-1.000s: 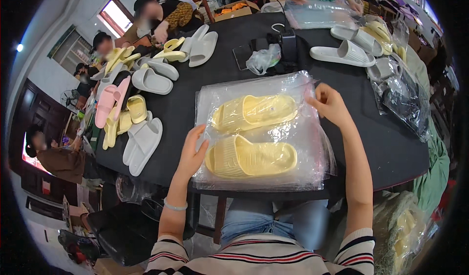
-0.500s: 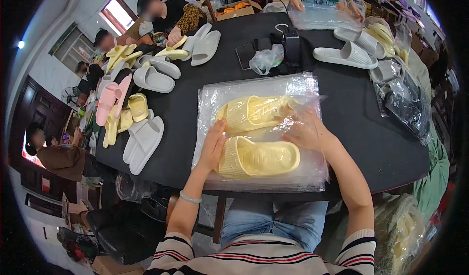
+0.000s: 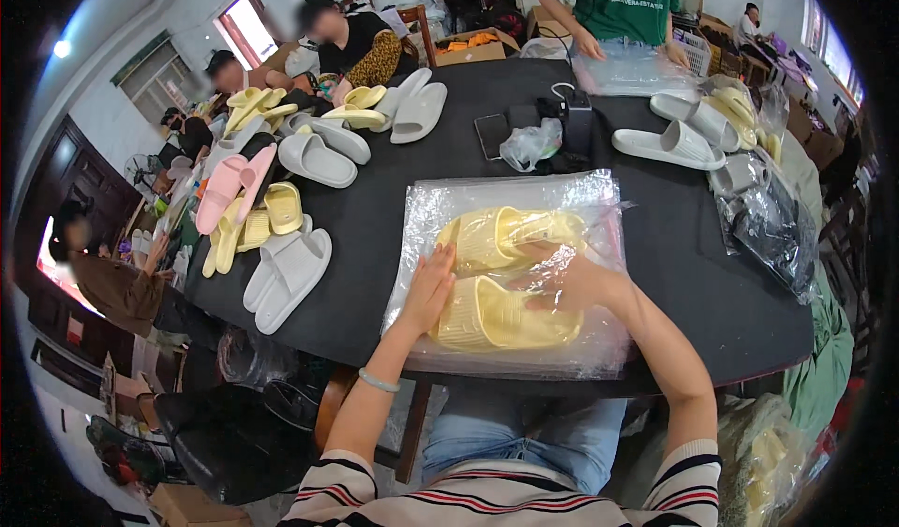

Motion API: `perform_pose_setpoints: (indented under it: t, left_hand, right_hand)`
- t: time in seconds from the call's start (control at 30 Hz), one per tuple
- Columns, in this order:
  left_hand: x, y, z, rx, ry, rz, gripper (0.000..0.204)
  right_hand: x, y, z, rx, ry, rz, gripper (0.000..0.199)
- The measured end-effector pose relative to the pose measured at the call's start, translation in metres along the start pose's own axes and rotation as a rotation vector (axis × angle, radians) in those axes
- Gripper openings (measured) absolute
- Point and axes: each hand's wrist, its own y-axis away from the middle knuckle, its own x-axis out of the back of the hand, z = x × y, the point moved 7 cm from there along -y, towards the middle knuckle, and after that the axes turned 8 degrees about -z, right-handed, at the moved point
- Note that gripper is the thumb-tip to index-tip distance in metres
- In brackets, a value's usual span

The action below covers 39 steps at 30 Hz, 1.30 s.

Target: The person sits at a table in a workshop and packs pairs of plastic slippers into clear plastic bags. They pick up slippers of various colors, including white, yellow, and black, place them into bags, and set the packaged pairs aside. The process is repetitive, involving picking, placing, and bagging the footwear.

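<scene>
Left hand (image 3: 431, 290), fingers straight, rests at left ends of two yellow slide sandals (image 3: 461, 323); right hand (image 3: 578, 282), fingers spread wide, over them under clear plastic film (image 3: 604, 328).

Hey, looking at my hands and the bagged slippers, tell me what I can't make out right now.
All in the head view:
- Right hand: glossy film and blur obscure the fingertips' exact hold.
- Yellow slippers: the right hand covers part of their soles.
- Clear bags: overlapping transparent layers hide how many there are.
- Person in green: the top edge cuts off the head.
</scene>
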Motion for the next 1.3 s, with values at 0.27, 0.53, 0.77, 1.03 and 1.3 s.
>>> perform_pose_setpoints:
  t: [0.27, 0.53, 0.77, 1.03, 1.3]
  left_hand:
    - [0.01, 0.008, -0.006, 0.008, 0.09, 0.059, 0.054]
    - [-0.002, 0.007, -0.004, 0.096, -0.009, -0.001, 0.06]
    - [0.003, 0.011, -0.015, 0.102, 0.066, 0.067, 0.058]
    - [0.002, 0.008, 0.001, 0.068, -0.093, 0.021, 0.057]
    - [0.005, 0.01, 0.008, 0.112, -0.079, 0.036, 0.061]
  right_hand:
    - [-0.017, -0.062, -0.016, -0.183, -0.065, -0.216, 0.056]
    - [0.025, 0.028, -0.006, -0.244, -0.051, 0.007, 0.046]
    - [0.041, 0.076, -0.016, -0.213, -0.184, 0.024, 0.047]
    - [-0.008, 0.01, -0.024, -0.063, -0.266, -0.102, 0.054]
    - [-0.009, -0.052, -0.033, -0.127, -0.229, -0.099, 0.047]
